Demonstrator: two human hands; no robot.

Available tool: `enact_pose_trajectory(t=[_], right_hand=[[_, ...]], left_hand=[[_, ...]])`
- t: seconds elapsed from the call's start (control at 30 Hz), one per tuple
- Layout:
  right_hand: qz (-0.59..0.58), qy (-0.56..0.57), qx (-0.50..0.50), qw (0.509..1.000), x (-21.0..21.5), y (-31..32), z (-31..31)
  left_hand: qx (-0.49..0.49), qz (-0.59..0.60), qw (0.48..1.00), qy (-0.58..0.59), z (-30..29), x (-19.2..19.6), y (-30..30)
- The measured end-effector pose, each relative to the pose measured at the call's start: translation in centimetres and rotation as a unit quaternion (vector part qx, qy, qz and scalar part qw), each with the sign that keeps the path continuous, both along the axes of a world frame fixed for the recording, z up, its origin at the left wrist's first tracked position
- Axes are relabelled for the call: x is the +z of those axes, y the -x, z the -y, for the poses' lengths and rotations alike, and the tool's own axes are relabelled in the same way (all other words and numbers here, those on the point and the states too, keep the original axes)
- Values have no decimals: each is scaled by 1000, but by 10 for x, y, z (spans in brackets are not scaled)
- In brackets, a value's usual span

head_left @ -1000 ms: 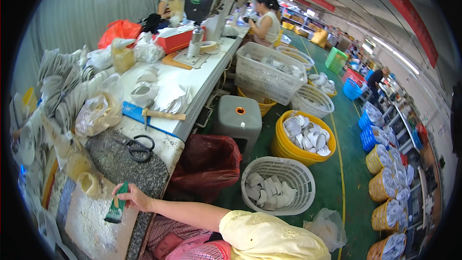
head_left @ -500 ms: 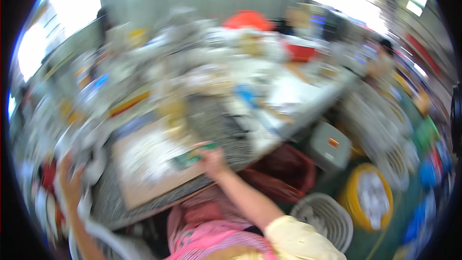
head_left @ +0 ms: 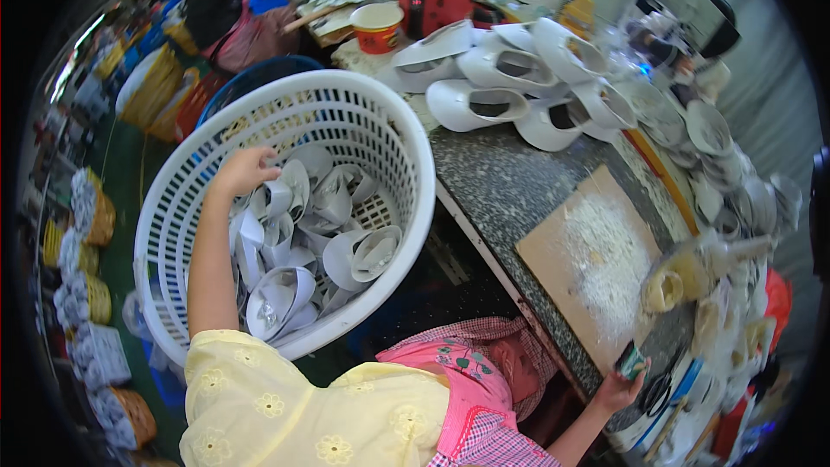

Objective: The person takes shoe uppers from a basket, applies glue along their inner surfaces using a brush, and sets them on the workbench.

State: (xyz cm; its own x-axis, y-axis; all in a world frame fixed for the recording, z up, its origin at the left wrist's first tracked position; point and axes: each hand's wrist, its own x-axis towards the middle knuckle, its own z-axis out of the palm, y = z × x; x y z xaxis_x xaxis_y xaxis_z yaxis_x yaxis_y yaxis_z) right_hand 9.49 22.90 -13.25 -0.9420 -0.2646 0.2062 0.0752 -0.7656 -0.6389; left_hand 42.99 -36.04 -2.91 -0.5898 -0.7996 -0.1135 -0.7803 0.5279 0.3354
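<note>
My left hand (head_left: 245, 171) is over the left part of a big white plastic basket (head_left: 413, 134). Its fingers are apart and slightly curved, right above a pile of white shoe uppers (head_left: 281, 294), and nothing shows in them. My right hand (head_left: 618, 391) is closed on a small flat green piece (head_left: 630, 361), whose exact kind I cannot make out. That hand is beside the near corner of a brown board (head_left: 553, 242) covered with white powder (head_left: 605, 264). The board lies on a speckled dark stone worktop (head_left: 484, 160).
White shoes (head_left: 501, 65) stand stacked on the worktop behind the board. A jar with a yellowish opening (head_left: 664, 291) lies at the board's right edge. A red pot (head_left: 437, 4) and a red-yellow tub (head_left: 377, 28) are farther back. Another person (head_left: 233, 0) works at far left.
My view has swung left, bringing the basket into full sight. My left hand has moved over the shoe uppers. My right hand still holds the green piece.
</note>
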Motion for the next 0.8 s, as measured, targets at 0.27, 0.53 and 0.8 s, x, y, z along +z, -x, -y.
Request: enact_pose_trajectory(t=[0.27,0.53,0.8], right_hand=[[-22,-24,-11,999,15,-2,-6],[70,-44,-157,984,29,-18,24],[43,-33,-82,995,35,-11,25]], left_hand=[[302,32,917,260,23,-128,-53],[651,214,697,211,-14,-136,-159],[725,54,682,74,-27,-224,-222]])
